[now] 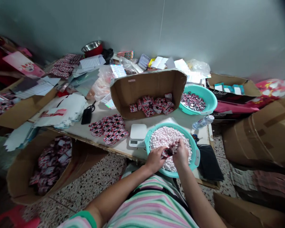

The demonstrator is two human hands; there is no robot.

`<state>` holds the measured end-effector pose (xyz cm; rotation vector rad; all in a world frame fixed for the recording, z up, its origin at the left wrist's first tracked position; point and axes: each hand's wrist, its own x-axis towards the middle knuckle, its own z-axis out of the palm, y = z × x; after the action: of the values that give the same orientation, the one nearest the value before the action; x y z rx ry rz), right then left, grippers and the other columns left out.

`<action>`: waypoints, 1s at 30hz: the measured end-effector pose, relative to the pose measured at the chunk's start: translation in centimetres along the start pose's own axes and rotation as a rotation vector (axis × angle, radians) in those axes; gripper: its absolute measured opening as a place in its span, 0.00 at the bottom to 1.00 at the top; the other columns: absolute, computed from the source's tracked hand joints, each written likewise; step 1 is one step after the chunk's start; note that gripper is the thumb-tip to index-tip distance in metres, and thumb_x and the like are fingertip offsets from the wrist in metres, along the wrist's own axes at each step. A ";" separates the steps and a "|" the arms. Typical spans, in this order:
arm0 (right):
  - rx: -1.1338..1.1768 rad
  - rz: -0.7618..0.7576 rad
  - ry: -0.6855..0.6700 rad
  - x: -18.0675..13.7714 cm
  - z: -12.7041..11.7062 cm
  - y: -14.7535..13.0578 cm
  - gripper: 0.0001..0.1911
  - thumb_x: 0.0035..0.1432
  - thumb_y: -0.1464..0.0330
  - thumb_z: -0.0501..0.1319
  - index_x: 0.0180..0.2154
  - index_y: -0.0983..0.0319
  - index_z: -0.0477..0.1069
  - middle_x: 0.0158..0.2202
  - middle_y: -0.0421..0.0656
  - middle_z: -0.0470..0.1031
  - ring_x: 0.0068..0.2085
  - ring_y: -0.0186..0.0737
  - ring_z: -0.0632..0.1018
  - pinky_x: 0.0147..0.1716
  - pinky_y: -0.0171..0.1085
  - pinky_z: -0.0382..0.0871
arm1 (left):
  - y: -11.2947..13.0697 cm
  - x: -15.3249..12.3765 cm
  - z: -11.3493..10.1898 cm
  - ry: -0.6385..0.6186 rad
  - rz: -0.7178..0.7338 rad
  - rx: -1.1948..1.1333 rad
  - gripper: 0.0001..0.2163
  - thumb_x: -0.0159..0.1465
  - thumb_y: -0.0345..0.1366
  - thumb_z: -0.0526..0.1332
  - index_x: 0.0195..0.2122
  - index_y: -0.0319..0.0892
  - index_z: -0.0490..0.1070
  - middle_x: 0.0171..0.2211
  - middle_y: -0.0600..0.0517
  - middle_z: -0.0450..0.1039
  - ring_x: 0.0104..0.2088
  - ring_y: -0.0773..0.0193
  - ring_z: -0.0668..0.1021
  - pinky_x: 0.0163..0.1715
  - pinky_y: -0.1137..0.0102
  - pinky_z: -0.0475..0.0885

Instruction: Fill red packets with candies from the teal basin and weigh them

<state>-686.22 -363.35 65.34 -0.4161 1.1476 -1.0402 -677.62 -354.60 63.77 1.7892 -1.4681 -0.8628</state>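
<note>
Nearest the camera is the wearer's striped garment, with 2 bare forearms extended forward past it. The left hand is closed, gripping 1 small patterned packet with a dark centre; this packet is located above the near half of a turquoise basin. The right hand has its fingers curled on a cluster of small pale pieces, just beside the packet; their count cannot be determined. The basin contains a broad bed of white and pinkish balls.

At lower left, below the table edge, a cardboard carton contains further patterned goods. Right of the basin lies a flat black item. A white scale sits just beside the basin's left side, and left of it a batch of packets is laid out close together. A clear bottle lies on its side near the table's right end.

Beyond, an open box holds loose packets; to its right, basin no. 2 holds round pieces. Farther back are a red bowl and a grey wall.
</note>
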 end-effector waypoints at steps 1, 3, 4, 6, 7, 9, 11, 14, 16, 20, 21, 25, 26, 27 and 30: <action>-0.013 -0.009 -0.016 -0.1 0.0 0.0 0.14 0.50 0.58 0.62 0.26 0.59 0.60 0.19 0.33 0.62 0.22 0.29 0.69 0.23 0.31 0.65 | -0.1 0.0 0.1 0.006 -0.006 -0.012 0.22 0.55 0.28 0.61 0.51 0.47 0.65 0.48 0.50 0.73 0.47 0.55 0.74 0.48 0.62 0.69; -0.049 -0.024 -0.040 -0.3 0.0 0.0 0.16 0.50 0.57 0.61 0.25 0.59 0.59 0.19 0.33 0.61 0.22 0.30 0.69 0.23 0.32 0.66 | -0.2 -0.1 0.2 0.023 -0.018 -0.039 0.21 0.55 0.29 0.62 0.51 0.47 0.66 0.47 0.51 0.73 0.46 0.56 0.75 0.46 0.64 0.70; -0.071 -0.031 -0.048 -0.3 0.0 0.0 0.16 0.50 0.56 0.61 0.25 0.59 0.58 0.19 0.33 0.61 0.22 0.31 0.70 0.22 0.32 0.65 | -0.2 -0.1 0.3 0.033 -0.023 -0.049 0.21 0.55 0.30 0.62 0.50 0.48 0.66 0.46 0.51 0.74 0.45 0.56 0.75 0.46 0.64 0.70; -0.112 -0.043 -0.056 -0.4 0.0 0.1 0.17 0.51 0.55 0.60 0.25 0.59 0.58 0.18 0.33 0.60 0.22 0.32 0.70 0.21 0.32 0.64 | -0.3 -0.2 0.3 0.045 -0.023 -0.053 0.20 0.55 0.31 0.62 0.50 0.48 0.66 0.46 0.52 0.74 0.45 0.57 0.76 0.45 0.65 0.70; -0.126 -0.045 -0.056 -0.4 0.0 0.2 0.17 0.51 0.54 0.59 0.25 0.59 0.58 0.18 0.33 0.59 0.22 0.33 0.70 0.20 0.32 0.63 | -0.3 -0.2 0.3 0.046 -0.017 -0.049 0.20 0.56 0.31 0.61 0.50 0.48 0.66 0.47 0.52 0.74 0.45 0.57 0.76 0.46 0.65 0.70; -0.132 -0.042 -0.046 -0.5 0.1 0.2 0.18 0.51 0.53 0.59 0.24 0.59 0.58 0.17 0.33 0.59 0.22 0.33 0.70 0.20 0.31 0.62 | -0.2 -0.2 0.3 0.048 -0.007 -0.038 0.20 0.56 0.31 0.61 0.50 0.48 0.65 0.47 0.52 0.73 0.46 0.58 0.75 0.47 0.65 0.70; -0.119 -0.037 -0.037 -0.5 0.1 0.3 0.18 0.51 0.53 0.60 0.24 0.59 0.58 0.17 0.33 0.59 0.21 0.31 0.68 0.19 0.31 0.61 | -0.2 -0.3 0.2 0.051 -0.011 -0.040 0.19 0.56 0.31 0.61 0.50 0.48 0.66 0.47 0.52 0.74 0.46 0.58 0.75 0.47 0.65 0.70; -0.100 -0.057 -0.045 -0.4 0.2 0.4 0.19 0.50 0.54 0.61 0.24 0.59 0.57 0.17 0.32 0.58 0.19 0.28 0.62 0.18 0.30 0.57 | -0.1 -0.3 0.2 0.058 -0.031 -0.058 0.18 0.56 0.32 0.61 0.49 0.49 0.66 0.46 0.53 0.74 0.45 0.58 0.76 0.46 0.66 0.70; -0.100 -0.064 -0.071 -0.4 0.1 0.4 0.19 0.51 0.54 0.60 0.25 0.59 0.57 0.17 0.31 0.55 0.17 0.26 0.58 0.17 0.30 0.54 | -0.1 -0.3 0.1 0.056 -0.036 -0.061 0.18 0.56 0.32 0.61 0.49 0.48 0.66 0.46 0.53 0.74 0.45 0.58 0.76 0.45 0.66 0.70; -0.085 -0.068 -0.095 -0.5 0.2 0.3 0.19 0.53 0.54 0.59 0.24 0.59 0.56 0.17 0.31 0.53 0.17 0.25 0.55 0.16 0.30 0.50 | -0.2 -0.3 0.1 0.057 -0.039 -0.074 0.18 0.56 0.31 0.61 0.49 0.48 0.67 0.46 0.52 0.74 0.45 0.57 0.76 0.45 0.66 0.70; -0.080 -0.073 -0.094 -0.5 0.2 0.3 0.19 0.53 0.54 0.59 0.24 0.60 0.56 0.17 0.31 0.53 0.17 0.25 0.55 0.16 0.30 0.49 | -0.2 -0.3 0.1 0.058 -0.041 -0.085 0.18 0.55 0.31 0.62 0.48 0.48 0.67 0.45 0.52 0.74 0.45 0.58 0.76 0.45 0.67 0.70; -0.067 -0.065 -0.098 -0.6 0.4 0.1 0.18 0.54 0.55 0.58 0.24 0.60 0.56 0.16 0.30 0.52 0.16 0.25 0.53 0.15 0.30 0.46 | -0.4 -0.4 0.5 0.070 -0.086 -0.159 0.19 0.54 0.31 0.63 0.48 0.47 0.67 0.44 0.53 0.75 0.44 0.59 0.76 0.44 0.68 0.71; -0.062 -0.056 -0.101 -0.7 0.5 0.0 0.19 0.55 0.55 0.58 0.24 0.60 0.55 0.16 0.30 0.52 0.16 0.25 0.52 0.15 0.30 0.45 | -0.4 -0.5 0.5 0.073 -0.097 -0.176 0.19 0.54 0.32 0.63 0.47 0.47 0.67 0.44 0.53 0.75 0.44 0.59 0.76 0.43 0.68 0.71; -0.054 -0.048 -0.102 -0.7 0.6 0.0 0.19 0.55 0.55 0.58 0.24 0.60 0.55 0.16 0.30 0.52 0.16 0.25 0.52 0.15 0.30 0.44 | -0.4 -0.5 0.6 0.073 -0.101 -0.191 0.19 0.54 0.32 0.63 0.47 0.47 0.67 0.44 0.52 0.75 0.43 0.59 0.76 0.43 0.68 0.71; -0.027 -0.037 -0.099 -0.7 0.8 -0.1 0.19 0.56 0.55 0.57 0.24 0.60 0.55 0.16 0.30 0.51 0.16 0.25 0.51 0.14 0.30 0.42 | -0.4 -0.6 0.7 0.054 -0.071 -0.217 0.18 0.54 0.32 0.63 0.47 0.47 0.68 0.43 0.52 0.75 0.43 0.60 0.76 0.43 0.69 0.71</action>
<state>-685.62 -362.95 66.14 -0.5068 1.0700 -1.0259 -678.05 -354.05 63.12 1.6976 -1.2329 -0.9629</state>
